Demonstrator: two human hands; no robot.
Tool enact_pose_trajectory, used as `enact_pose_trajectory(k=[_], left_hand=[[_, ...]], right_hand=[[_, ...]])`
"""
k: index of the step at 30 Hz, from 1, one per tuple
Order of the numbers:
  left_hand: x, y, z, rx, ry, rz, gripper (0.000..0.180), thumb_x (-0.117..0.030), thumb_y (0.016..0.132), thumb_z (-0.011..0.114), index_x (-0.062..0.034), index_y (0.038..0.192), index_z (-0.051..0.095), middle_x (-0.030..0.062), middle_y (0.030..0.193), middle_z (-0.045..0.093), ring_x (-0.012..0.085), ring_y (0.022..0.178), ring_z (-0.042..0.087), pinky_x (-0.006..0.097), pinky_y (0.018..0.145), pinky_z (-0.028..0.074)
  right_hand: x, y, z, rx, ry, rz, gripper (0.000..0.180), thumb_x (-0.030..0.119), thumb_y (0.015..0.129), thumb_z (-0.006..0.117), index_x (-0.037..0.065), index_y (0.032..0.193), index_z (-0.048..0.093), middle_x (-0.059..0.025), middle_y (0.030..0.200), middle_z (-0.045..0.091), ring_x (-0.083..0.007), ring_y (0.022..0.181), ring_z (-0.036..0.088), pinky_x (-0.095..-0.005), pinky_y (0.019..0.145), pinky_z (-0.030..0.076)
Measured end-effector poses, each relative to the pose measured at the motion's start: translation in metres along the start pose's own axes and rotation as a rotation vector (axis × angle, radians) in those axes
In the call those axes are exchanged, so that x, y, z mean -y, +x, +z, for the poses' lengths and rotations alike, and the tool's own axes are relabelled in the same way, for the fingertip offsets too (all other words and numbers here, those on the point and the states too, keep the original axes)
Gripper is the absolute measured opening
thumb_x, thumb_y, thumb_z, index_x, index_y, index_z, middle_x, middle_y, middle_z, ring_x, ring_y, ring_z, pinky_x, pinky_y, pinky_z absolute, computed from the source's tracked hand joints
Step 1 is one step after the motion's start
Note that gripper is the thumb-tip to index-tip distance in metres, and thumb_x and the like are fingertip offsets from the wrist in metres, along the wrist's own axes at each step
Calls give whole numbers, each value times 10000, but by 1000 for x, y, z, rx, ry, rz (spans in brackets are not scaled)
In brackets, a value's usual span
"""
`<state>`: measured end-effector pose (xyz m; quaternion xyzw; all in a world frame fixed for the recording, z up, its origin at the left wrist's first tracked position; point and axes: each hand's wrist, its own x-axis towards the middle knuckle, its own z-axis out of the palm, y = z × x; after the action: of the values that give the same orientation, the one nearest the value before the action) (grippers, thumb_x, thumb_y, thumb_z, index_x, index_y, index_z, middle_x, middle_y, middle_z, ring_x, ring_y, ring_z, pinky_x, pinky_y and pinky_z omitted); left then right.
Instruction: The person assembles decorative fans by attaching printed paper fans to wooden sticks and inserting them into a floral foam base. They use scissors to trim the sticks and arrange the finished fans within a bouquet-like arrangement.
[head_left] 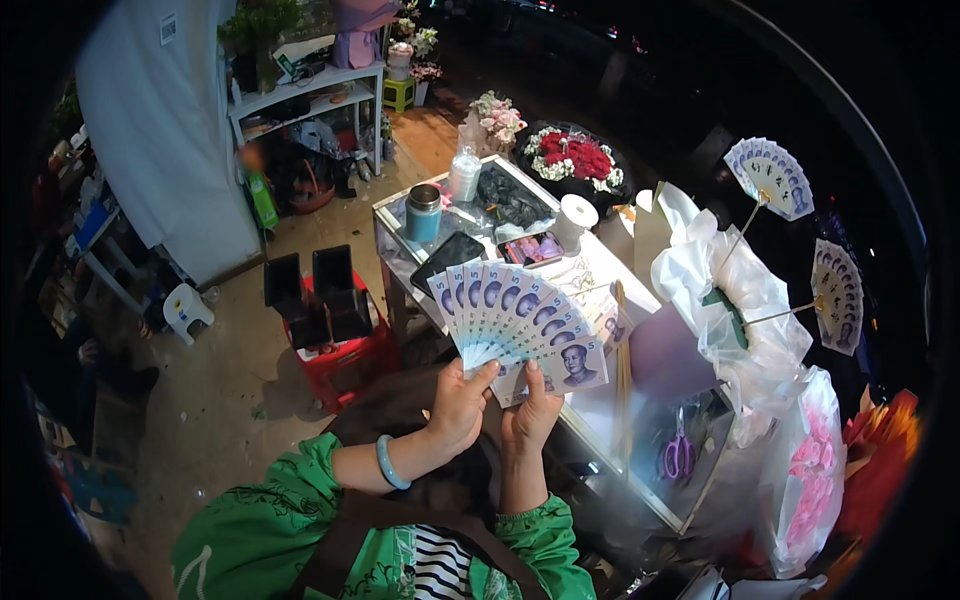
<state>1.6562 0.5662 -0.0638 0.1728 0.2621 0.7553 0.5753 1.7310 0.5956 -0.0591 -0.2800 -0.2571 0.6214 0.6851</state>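
Several purple-blue banknotes [515,310] are spread into a fan in front of me, above the near edge of the table. My left hand [461,408] grips the bottom of the fan, thumb pressed on the notes; a pale green bangle circles that wrist. Close beside it, my right hand [531,412] pinches the fan's lower right part, its thumb lying on the front note. Fingers behind the notes are hidden. Two finished banknote fans on sticks, an upper fan [770,180] and a lower fan [837,300], stand out from a bundle of white wrapping [745,310] at the right.
The glass-topped table [660,490] bears a blue jar [423,212], a phone [532,249], a white ribbon spool [575,222], thin sticks [622,370] and purple scissors [678,452]. A red stool [350,365] with black containers stands left. Red roses [575,157] sit behind the table.
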Motion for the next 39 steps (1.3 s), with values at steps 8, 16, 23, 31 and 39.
enact_pose_trajectory(k=[8,16,23,31,39], left_hand=[[1,-16,-23,-64,-2,-36,252,-129,925,496,-9,1146,491,85,1104,574,168,1025,557,321,886,455],[6,-13,-40,-115,0,-39,257,-155,940,469,12,1135,493,104,1107,572,182,997,573,326,880,461],[38,3,-56,-208,-55,-236,255,-150,927,469,8,1125,501,110,1093,573,205,994,576,341,871,467],[78,19,-72,-336,41,-361,243,-153,910,487,-4,1097,531,93,1055,593,185,954,587,329,823,485],[88,20,-78,-375,76,-389,228,-143,909,485,1,1073,548,89,1037,606,173,938,596,308,801,490]], right_hand=[[-27,-18,-13,-63,-14,-22,466,-47,791,607,2,1222,438,-104,1123,554,-200,999,554,-328,888,449],[-45,-22,-18,-80,-24,-12,381,-62,806,596,-42,1169,484,-106,1097,571,-187,955,571,-307,853,471],[-55,-14,-46,-159,-76,-29,352,-59,822,580,-76,1159,480,-133,1094,574,-200,935,588,-308,818,496],[-68,-1,-88,-244,-97,-103,307,-16,877,507,-94,1171,460,-152,1105,571,-210,935,596,-314,797,512],[-76,3,-102,-327,-140,-63,278,-11,870,521,-103,1129,490,-152,1064,587,-199,898,603,-305,771,511]])
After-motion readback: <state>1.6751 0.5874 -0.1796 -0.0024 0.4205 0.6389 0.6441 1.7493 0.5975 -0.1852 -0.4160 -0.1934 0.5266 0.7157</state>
